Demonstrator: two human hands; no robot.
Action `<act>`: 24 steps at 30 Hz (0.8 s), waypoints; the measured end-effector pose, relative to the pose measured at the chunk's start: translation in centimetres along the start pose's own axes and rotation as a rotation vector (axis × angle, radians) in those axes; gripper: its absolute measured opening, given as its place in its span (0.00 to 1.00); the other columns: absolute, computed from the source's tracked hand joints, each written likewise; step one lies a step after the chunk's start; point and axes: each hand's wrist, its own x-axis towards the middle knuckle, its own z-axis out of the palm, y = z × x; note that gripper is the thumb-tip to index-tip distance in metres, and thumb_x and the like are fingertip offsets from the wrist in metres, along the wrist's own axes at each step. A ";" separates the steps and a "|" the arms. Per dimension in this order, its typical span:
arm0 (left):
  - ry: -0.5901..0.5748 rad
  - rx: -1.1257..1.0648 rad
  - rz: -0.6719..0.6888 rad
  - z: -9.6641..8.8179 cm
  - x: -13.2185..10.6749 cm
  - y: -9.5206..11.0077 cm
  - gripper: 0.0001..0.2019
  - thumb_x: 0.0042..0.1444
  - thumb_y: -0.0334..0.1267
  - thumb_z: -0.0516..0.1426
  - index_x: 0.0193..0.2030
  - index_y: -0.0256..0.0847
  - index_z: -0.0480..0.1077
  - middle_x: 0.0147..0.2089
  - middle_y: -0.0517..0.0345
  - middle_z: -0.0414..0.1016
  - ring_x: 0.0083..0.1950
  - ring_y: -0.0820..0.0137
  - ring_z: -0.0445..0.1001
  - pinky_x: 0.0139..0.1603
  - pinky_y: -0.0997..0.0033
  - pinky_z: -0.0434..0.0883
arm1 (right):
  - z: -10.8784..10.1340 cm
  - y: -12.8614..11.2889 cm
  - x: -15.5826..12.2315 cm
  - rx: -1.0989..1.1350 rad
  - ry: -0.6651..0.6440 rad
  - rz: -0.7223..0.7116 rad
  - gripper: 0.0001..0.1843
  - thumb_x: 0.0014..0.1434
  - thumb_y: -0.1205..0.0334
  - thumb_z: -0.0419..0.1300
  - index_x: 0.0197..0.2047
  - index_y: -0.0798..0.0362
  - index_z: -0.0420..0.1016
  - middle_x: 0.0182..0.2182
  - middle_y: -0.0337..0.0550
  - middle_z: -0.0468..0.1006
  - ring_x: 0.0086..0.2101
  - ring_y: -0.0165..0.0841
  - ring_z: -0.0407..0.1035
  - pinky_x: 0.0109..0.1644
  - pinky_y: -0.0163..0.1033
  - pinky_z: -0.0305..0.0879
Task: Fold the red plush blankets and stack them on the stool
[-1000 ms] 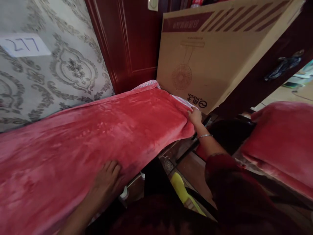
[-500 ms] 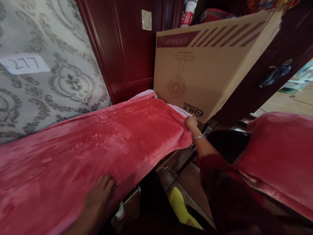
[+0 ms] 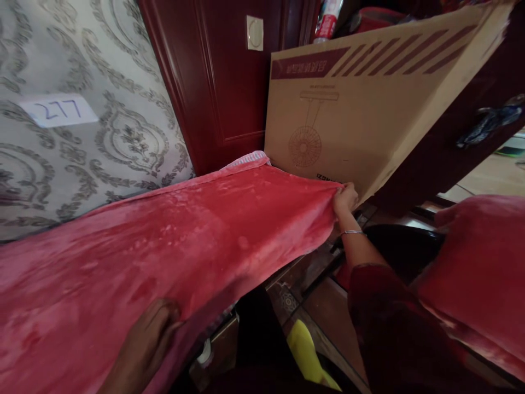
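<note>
a head-worn view looks forward and down from just above the person's own arms, tilted so the scene leans. it sits close over the red blanket [image 3: 184, 235], which fills the lower left of the frame. the left hand [image 3: 143, 345] enters at the bottom edge and the right hand [image 3: 344, 198] sits right of centre. the patterned wall [image 3: 82, 153] and cardboard box [image 3: 361, 120] close the upper frame.

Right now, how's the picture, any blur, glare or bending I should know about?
Head view: the left hand at the bottom is dark and smeared, the right hand gripping the blanket is sharper. Head view: soft sheen on the blanket, no hard glare; the floor past the box looks washed out. Head view: the door frame leans and curves, lens distortion.
</note>
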 end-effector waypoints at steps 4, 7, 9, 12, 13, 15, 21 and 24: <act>-0.086 -0.053 -0.018 -1.3 -0.9 0.0 0.10 0.63 0.36 0.49 0.42 0.52 0.71 0.37 0.55 0.78 0.36 0.64 0.77 0.35 0.66 0.77 | -0.1 0.2 -0.6 0.044 0.080 0.143 0.21 0.68 0.63 0.47 0.60 0.59 0.69 0.46 0.60 0.77 0.48 0.48 0.72 0.53 0.50 0.66; -0.188 -0.085 -0.095 -0.1 -1.6 -0.7 0.10 0.61 0.41 0.52 0.40 0.56 0.75 0.36 0.54 0.78 0.37 0.59 0.78 0.37 0.59 0.78 | 0.8 1.1 -1.4 0.028 0.087 0.169 0.23 0.66 0.62 0.47 0.60 0.58 0.69 0.47 0.61 0.76 0.48 0.50 0.72 0.52 0.51 0.67; -0.245 -0.089 -0.139 1.3 -1.9 -1.2 0.10 0.58 0.45 0.53 0.38 0.58 0.77 0.34 0.54 0.77 0.37 0.56 0.78 0.37 0.53 0.77 | 1.7 2.0 -2.0 0.011 0.066 0.180 0.23 0.65 0.63 0.46 0.59 0.58 0.70 0.48 0.61 0.76 0.48 0.51 0.73 0.51 0.52 0.68; -0.293 -0.104 -0.155 2.5 -2.1 -1.2 0.11 0.58 0.46 0.53 0.35 0.58 0.78 0.30 0.56 0.75 0.35 0.57 0.77 0.36 0.54 0.76 | 2.9 3.5 -2.8 0.001 0.049 0.175 0.24 0.64 0.62 0.46 0.57 0.57 0.73 0.48 0.62 0.76 0.47 0.51 0.73 0.49 0.53 0.69; -0.306 -0.112 -0.157 2.5 -2.0 -1.0 0.12 0.59 0.46 0.52 0.34 0.57 0.78 0.30 0.56 0.75 0.34 0.59 0.77 0.35 0.57 0.76 | 3.2 3.9 -3.0 -0.001 0.047 0.169 0.23 0.63 0.61 0.47 0.56 0.57 0.74 0.47 0.62 0.76 0.47 0.51 0.72 0.49 0.53 0.69; -0.329 -0.130 -0.166 2.1 -1.7 -0.5 0.12 0.61 0.44 0.53 0.34 0.55 0.77 0.30 0.57 0.76 0.31 0.63 0.76 0.33 0.63 0.75 | 3.6 4.5 -3.3 -0.008 0.049 0.161 0.23 0.62 0.61 0.49 0.55 0.57 0.76 0.47 0.62 0.75 0.48 0.52 0.71 0.50 0.55 0.68; -0.217 -0.189 -0.184 0.7 3.6 -2.5 0.12 0.66 0.40 0.50 0.39 0.48 0.76 0.38 0.57 0.81 0.37 0.68 0.79 0.39 0.70 0.77 | 5.5 1.6 -3.5 0.003 0.163 -0.168 0.24 0.58 0.65 0.51 0.56 0.57 0.75 0.52 0.61 0.72 0.54 0.53 0.64 0.56 0.57 0.64; -0.115 -0.085 -0.157 1.7 7.9 -6.8 0.14 0.66 0.41 0.49 0.47 0.46 0.76 0.48 0.52 0.82 0.49 0.63 0.80 0.52 0.62 0.77 | 7.4 -3.3 -4.0 0.135 0.066 -0.483 0.23 0.58 0.68 0.49 0.53 0.58 0.75 0.48 0.56 0.75 0.51 0.46 0.67 0.58 0.51 0.64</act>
